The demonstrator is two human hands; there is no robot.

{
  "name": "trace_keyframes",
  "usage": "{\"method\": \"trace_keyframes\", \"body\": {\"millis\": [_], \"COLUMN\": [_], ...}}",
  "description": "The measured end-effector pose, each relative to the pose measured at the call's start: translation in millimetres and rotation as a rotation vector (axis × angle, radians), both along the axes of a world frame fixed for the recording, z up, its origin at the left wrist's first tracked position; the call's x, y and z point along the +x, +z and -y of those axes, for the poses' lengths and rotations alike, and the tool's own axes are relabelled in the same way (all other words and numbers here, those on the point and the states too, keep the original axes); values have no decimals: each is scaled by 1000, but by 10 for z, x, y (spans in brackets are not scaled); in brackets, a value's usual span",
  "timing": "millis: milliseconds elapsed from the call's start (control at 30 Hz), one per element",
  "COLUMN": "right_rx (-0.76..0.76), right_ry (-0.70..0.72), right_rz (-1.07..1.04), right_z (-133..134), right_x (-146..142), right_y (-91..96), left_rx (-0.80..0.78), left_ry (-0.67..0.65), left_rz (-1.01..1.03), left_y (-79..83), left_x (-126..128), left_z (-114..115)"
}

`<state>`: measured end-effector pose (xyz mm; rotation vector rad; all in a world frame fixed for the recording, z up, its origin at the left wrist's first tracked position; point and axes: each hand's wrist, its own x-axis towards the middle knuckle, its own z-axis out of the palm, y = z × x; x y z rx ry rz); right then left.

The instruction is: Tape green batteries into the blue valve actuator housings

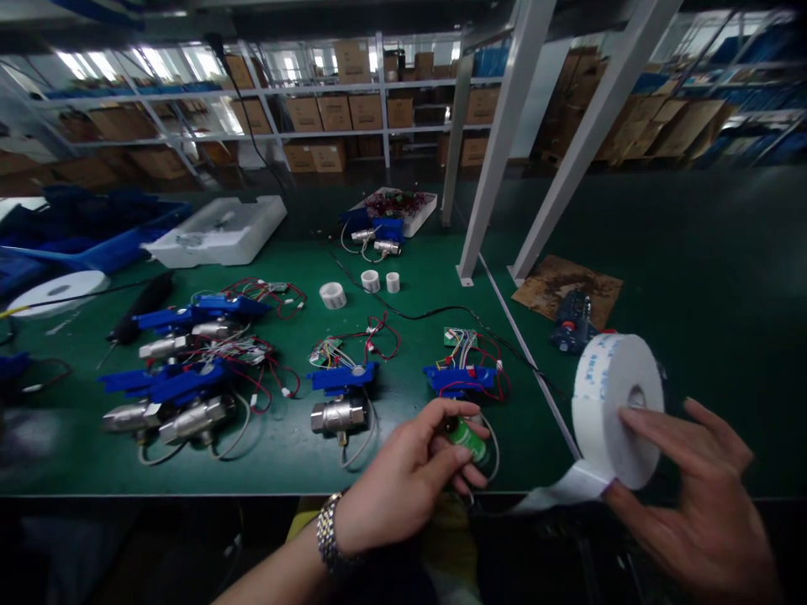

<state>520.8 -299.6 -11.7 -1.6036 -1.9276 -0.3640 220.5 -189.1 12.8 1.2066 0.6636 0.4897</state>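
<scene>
My left hand (409, 470) is closed around a small green cylinder (470, 441) that looks like a battery, held over the bench's front edge. Pinched in my right hand (706, 496) is a large roll of white tape (593, 403), standing on its rim. One finger rests near its core, and the thumb lies by a loose strip (567, 489) that hangs towards the left. Just beyond my left hand sits a blue valve unit (460, 380) with a circuit board and wires; its lower part is hidden. Left of it stands another valve unit (340, 399).
Several more valve units (189, 386) lie at left beside a black screwdriver-like tool (145, 307). Small label rolls (333, 295) stand mid-bench. A glue gun (573, 322) lies on brown board (555, 281) at right. Metal posts (504, 143), a foam tray (220, 231) and a blue bin (119, 239) stand farther back.
</scene>
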Motion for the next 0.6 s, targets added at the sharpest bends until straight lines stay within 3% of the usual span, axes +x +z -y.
{"method": "trace_keyframes", "body": {"millis": [200, 600], "right_rx": [79, -4], "right_ry": [116, 88], "right_rz": [327, 381], "right_z": [59, 113], "right_x": [-183, -452], "right_y": [79, 190], "left_rx": [186, 302], "left_ry": [133, 200], "left_rz": [-164, -213], "left_y": [100, 89], "left_x": [54, 95], "left_z": [-46, -42]}}
